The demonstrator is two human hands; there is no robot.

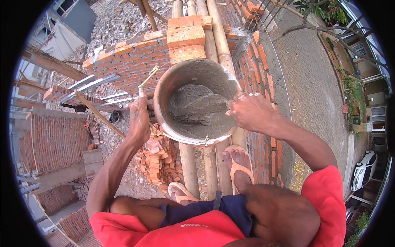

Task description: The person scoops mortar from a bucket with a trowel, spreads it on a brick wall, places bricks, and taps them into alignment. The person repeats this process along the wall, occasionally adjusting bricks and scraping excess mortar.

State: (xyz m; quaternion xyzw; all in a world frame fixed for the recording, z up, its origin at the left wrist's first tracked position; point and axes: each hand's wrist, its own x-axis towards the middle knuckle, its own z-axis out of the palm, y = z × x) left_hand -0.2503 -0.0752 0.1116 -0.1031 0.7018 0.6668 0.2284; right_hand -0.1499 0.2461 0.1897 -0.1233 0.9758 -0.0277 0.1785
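A round bucket (164,119) with a mortar-smeared rim stands in front of me on bamboo poles. Wet grey mortar (190,95) lies inside it. My right hand (252,112) is closed at the bucket's right rim on a trowel (203,105); its mortar-coated blade rests in the mix and its handle is hidden by my fingers. To the left of the bucket, my left hand (140,117) is closed round a thin pale stick (142,88) with a frayed, straw-like tie at its top. How far that stick runs below my fist cannot be made out.
I squat in sandals on bamboo poles (210,164) high above ground. Stacked bricks (186,37) stand just beyond the bucket. A brick wall (263,70) runs along the right, with a taut string (279,61) beside it. Loose bricks (158,158) lie below.
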